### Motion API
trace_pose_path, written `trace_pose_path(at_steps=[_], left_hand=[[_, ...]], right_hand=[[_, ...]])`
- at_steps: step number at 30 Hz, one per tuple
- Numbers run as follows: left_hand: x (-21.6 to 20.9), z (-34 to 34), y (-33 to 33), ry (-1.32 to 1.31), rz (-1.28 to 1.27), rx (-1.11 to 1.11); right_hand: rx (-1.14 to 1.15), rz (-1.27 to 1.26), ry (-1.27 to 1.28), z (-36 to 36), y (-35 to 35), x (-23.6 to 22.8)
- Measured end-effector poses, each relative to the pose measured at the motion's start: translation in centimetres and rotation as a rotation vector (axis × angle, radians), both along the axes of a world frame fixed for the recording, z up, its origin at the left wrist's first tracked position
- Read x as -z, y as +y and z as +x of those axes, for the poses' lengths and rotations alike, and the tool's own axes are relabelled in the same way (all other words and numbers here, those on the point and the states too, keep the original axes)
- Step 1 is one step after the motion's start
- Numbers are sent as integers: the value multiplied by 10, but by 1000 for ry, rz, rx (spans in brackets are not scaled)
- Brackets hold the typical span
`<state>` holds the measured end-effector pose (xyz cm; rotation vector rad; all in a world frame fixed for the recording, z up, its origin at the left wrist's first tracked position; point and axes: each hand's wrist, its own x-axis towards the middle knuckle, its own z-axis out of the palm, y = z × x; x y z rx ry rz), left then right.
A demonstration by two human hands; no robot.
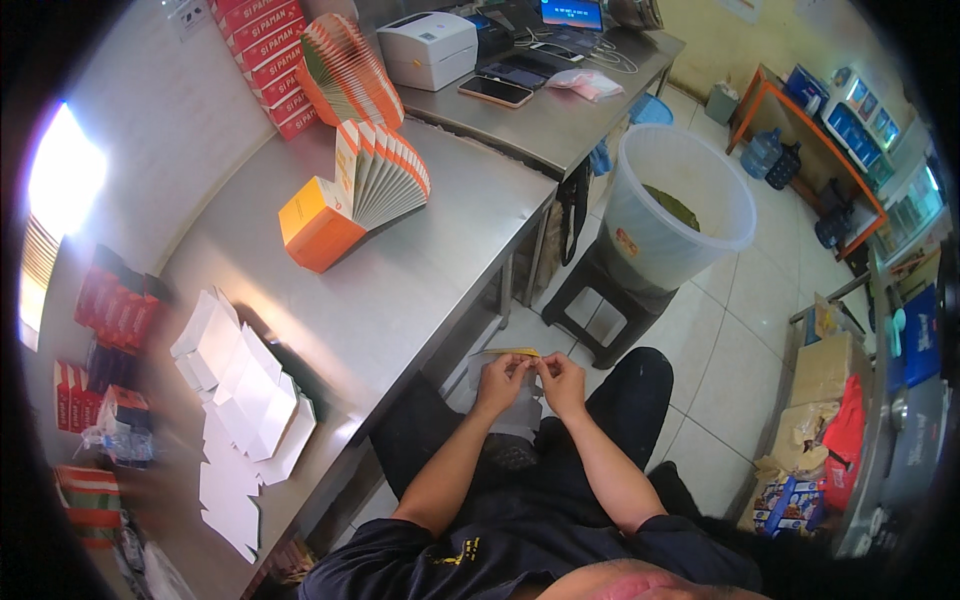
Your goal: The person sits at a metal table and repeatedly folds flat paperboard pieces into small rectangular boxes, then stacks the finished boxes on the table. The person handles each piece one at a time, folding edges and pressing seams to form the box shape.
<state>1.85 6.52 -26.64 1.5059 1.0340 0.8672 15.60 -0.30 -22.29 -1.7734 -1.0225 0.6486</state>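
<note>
Over my lap, just off the table's front edge, my left hand (502, 381) and my right hand (561, 383) are close together. Both pinch a thin yellow piece of card (524, 351), seen nearly edge-on; the fingers cover part of it, and its full shape cannot be told. On the steel table (330, 330) stands an orange and yellow carton (323, 226), touching a fanned row of orange and white folded cartons (387, 171). White unfolded cartons (253, 399) lie in a loose pile at the table's left.
Red boxes (262, 60) are stacked against the wall, beside another fanned carton stack (350, 75). A white label printer (428, 49) and phone (495, 92) sit on the farther table. A translucent tub (655, 225) stands on a black stool (606, 300) to my right. Cardboard boxes (826, 368) line the right side.
</note>
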Motion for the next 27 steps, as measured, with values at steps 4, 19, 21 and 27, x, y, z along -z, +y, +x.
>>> trace_pose_path(at_steps=[4, 19, 21, 27], left_hand=[[-13, -4, 5, 76, 103, -185], [-18, -14, 20, -289, -127, -151], [-10, -16, 19, -287, -197, -79], [-20, -12, 10, -170, -234, 51]], right_hand=[[149, 80, -221, 11, 1, 4], [235, 170, 543, 29, 10, 28], [148, 213, 632, 21, 12, 26], [-11, 200, 532, 21, 11, 36]])
